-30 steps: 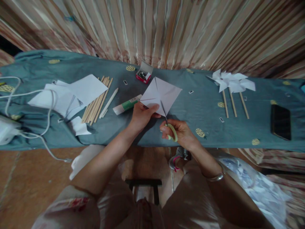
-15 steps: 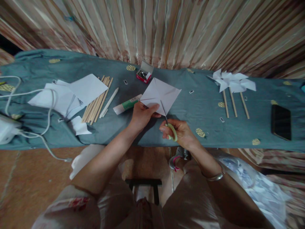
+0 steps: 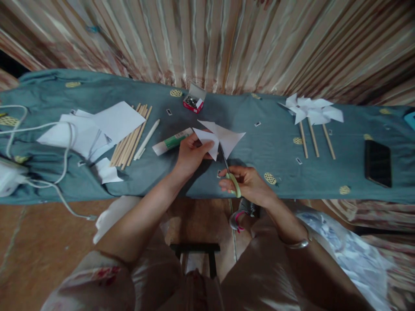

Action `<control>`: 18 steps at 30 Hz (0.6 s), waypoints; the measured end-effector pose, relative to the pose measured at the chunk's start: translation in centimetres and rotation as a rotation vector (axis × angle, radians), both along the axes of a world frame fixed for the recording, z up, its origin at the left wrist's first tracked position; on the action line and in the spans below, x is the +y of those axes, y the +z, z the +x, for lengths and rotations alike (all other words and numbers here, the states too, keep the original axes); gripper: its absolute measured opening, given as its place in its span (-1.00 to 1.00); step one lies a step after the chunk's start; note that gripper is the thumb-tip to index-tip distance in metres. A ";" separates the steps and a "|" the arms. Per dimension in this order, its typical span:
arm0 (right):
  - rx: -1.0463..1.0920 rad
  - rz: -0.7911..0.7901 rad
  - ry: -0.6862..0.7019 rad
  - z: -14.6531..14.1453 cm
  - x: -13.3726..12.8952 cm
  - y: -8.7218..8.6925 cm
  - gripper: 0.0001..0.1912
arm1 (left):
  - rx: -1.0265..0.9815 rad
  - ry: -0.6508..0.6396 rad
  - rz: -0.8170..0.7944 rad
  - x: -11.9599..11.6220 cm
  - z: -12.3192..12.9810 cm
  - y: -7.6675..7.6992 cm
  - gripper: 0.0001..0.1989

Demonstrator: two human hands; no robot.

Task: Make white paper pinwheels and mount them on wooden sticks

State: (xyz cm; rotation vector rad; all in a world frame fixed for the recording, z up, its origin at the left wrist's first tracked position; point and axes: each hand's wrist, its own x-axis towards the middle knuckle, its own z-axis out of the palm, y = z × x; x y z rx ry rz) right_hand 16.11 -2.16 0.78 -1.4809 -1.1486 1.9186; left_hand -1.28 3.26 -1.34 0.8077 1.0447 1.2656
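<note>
My left hand [image 3: 191, 154] pinches a white square of paper [image 3: 229, 137] by its near left part, thumb on top. Slits run in from the paper's corners, and its flaps stand apart. In my right hand [image 3: 248, 183] are scissors [image 3: 234, 183] with yellow-green handles, their blades in the slit at the near edge of the paper. Just behind my left hand lies a green and white glue stick [image 3: 173, 141]. A small red box [image 3: 193, 103] of metal pins or clips stands open beyond the paper.
To the left lie wooden sticks [image 3: 131, 138], a white pen [image 3: 147, 139], white paper sheets [image 3: 118, 123] and a white cable [image 3: 66, 166]. Paper pinwheels [image 3: 313, 110] on sticks and a black phone [image 3: 378, 163] rest at the right on the green cloth [image 3: 275, 129].
The scissors have cut up into the near corner of the paper, and its flaps have spread apart. The paper has bent and tilted in my left hand.
</note>
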 end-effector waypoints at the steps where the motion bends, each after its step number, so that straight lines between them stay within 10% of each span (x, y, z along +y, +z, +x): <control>1: -0.009 0.008 0.015 0.2 -0.2 0.0 -0.45 | 0.003 -0.004 0.000 -0.1 0.0 0.0 -0.73; 12: -0.199 0.176 0.289 5.1 -1.4 2.5 -0.56 | 0.008 0.001 -0.024 -0.3 0.4 -0.4 -0.68; 18: -0.835 0.566 0.198 9.7 -0.2 2.1 -0.66 | 0.129 -0.085 -0.036 -1.1 0.2 -0.6 -0.66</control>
